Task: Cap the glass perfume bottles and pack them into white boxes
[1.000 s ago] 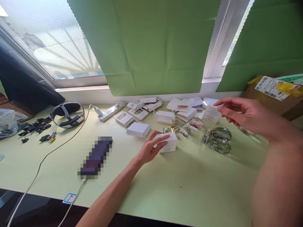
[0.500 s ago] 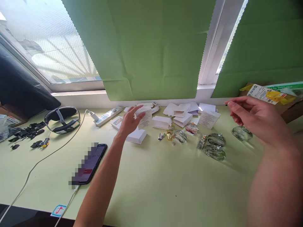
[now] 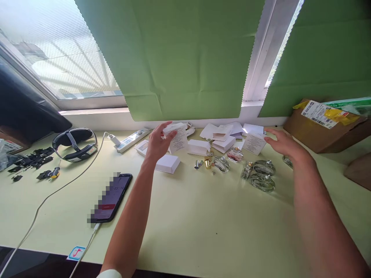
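Facing a green blind [image 3: 185,58] beyond the back edge of the surface [image 3: 220,216]. Pinching a printed white box [image 3: 179,141] in the fingers of the left hand [image 3: 158,143], left of centre near that back edge, just behind a blank white box [image 3: 168,163]. Reaching with the right hand [image 3: 286,144] toward a printed carton [image 3: 254,143] leaning near the back edge, right of centre; cannot tell whether touching or pinching it (too fine a gap to read). Would judge the work partway along: can see several boxes already in shape, with one not yet released. Can also see clear glass bottles [image 3: 262,181] lying bare toward the right edge, a red-tinted bottle [image 3: 235,154] farther back, and loose metal caps [image 3: 208,163] before an open white carton [image 3: 198,147]. Cannot see inside closed boxes, so cannot tell filled from unfilled.
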`<state>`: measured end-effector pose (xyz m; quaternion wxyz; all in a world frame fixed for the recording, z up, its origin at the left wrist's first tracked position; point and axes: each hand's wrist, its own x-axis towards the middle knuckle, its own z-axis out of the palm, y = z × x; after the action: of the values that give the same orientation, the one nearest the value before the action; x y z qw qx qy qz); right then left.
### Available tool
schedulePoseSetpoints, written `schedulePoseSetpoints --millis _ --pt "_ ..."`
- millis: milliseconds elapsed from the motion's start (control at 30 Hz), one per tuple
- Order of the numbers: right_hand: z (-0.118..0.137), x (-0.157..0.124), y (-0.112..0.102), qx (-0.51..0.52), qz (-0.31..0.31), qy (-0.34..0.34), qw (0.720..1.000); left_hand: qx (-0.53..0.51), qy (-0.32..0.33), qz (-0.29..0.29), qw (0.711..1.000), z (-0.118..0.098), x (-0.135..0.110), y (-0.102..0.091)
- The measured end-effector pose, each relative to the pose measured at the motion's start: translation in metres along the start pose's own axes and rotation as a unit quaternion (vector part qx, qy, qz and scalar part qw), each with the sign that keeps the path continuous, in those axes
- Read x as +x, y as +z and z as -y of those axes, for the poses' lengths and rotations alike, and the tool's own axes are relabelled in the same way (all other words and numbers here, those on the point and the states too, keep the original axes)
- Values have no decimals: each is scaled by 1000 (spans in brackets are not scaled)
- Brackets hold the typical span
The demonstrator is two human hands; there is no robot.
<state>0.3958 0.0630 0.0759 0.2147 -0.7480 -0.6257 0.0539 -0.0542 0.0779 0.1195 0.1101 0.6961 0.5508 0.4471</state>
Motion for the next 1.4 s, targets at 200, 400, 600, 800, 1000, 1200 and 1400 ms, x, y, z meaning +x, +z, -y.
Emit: schedulePoseSetpoints --millis 200,400,600,800,1000,1200,1400 --pt "-3 38 7 -16 121 5 992 -55 21 32 998 -28 1 20" --pt "-15 42 -2 -15 134 -10 991 -84 102 109 985 -78 35 90" --pt "-24 34 -8 -13 129 19 991 -92 116 234 961 -122 57 174" --pt "-29 23 -14 18 129 27 991 -20 135 289 947 -130 52 228" --pt "-23 -1 -58 114 24 35 993 27 161 336 928 -129 52 245" --pt "8 -54 -104 251 -177 7 952 53 161 349 922 -133 42 240" --pt "22 -97 -113 354 -268 -71 893 -57 170 202 963 -140 40 151"
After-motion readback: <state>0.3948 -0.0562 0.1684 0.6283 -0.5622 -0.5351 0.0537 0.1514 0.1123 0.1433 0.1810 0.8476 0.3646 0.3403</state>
